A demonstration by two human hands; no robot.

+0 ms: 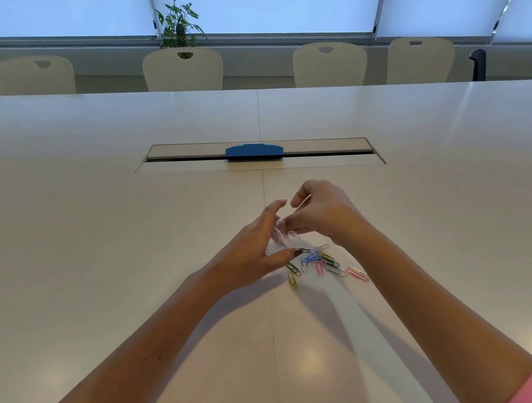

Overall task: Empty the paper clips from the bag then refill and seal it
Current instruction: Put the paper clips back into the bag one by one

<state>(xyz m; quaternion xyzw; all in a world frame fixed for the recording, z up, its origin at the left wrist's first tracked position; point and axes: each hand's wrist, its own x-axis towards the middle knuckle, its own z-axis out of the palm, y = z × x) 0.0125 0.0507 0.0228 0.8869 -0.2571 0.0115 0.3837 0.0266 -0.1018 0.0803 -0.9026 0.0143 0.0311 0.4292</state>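
A small clear plastic bag (280,235) is held just above the white table (89,227), between my two hands. My left hand (255,254) grips its near-left side with the thumb stretched out low. My right hand (323,211) pinches the bag's top edge from the right. Several coloured paper clips (319,264), blue, green, pink, yellow and white, lie scattered on the table right below and to the right of the bag. Whether any clips are inside the bag I cannot tell.
A cable slot (258,156) with a blue insert (253,151) runs across the table beyond my hands. Several white chairs (183,70) line the far edge. Potted plants (177,21) stand before the blinds.
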